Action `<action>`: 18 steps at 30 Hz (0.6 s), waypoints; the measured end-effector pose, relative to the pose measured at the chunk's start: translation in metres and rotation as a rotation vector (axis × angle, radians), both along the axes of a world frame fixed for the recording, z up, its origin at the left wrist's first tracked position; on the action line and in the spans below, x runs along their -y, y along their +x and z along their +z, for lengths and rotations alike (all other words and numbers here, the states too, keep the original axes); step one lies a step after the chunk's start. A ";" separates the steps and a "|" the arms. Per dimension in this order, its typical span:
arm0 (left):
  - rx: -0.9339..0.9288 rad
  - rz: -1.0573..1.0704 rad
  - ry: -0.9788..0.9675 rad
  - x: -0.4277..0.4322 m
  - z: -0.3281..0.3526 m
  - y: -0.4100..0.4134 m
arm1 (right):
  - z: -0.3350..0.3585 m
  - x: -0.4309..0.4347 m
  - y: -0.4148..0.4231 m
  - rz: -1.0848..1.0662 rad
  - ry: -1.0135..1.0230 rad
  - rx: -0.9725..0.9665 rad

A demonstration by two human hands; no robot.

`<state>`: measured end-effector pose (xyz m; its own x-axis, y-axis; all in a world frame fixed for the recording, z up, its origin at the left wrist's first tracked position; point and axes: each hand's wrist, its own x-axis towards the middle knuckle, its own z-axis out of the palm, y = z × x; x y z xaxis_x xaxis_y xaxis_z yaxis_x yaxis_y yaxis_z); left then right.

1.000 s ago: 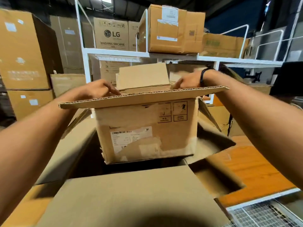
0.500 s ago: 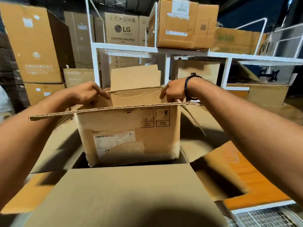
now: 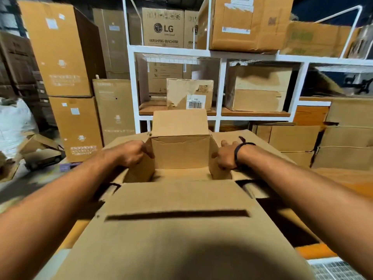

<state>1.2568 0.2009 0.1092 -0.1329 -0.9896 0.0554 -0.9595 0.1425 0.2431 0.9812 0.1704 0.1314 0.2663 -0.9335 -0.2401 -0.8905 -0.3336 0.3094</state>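
small open box [image 3: 180, 152] sunk into big carton [image 3: 177, 229], centre, just past near flap. left hand [image 3: 133, 153] fingers curled on left wall, right hand [image 3: 226, 156] gripping right wall. one each side, prob keeps it level. far flap upright, out of way.

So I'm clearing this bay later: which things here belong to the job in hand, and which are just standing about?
In the job:
- small open box, gripped at its sides by the left hand and right hand
- large box it is set down into

Standing about:
- white rack
- barcoded box on its shelf
- LG carton
- white sack
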 end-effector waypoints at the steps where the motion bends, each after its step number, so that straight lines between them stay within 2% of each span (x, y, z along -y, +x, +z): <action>1: 0.045 -0.019 -0.001 0.000 -0.004 0.000 | -0.012 0.001 0.000 -0.006 -0.024 -0.035; 8: 0.251 -0.031 0.027 0.004 -0.014 -0.005 | -0.044 0.018 0.000 -0.041 -0.086 -0.081; 14: 0.322 0.042 0.058 0.010 -0.018 -0.018 | -0.052 0.028 0.004 -0.131 -0.113 -0.121; 18: 0.327 0.032 0.084 0.012 -0.017 -0.024 | -0.047 0.021 0.006 -0.048 -0.140 -0.192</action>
<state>1.2331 0.1884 0.0922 -0.0992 -0.9928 -0.0668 -0.9923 0.1038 -0.0683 0.9870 0.1492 0.0846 0.1827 -0.9718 -0.1493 -0.8246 -0.2341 0.5149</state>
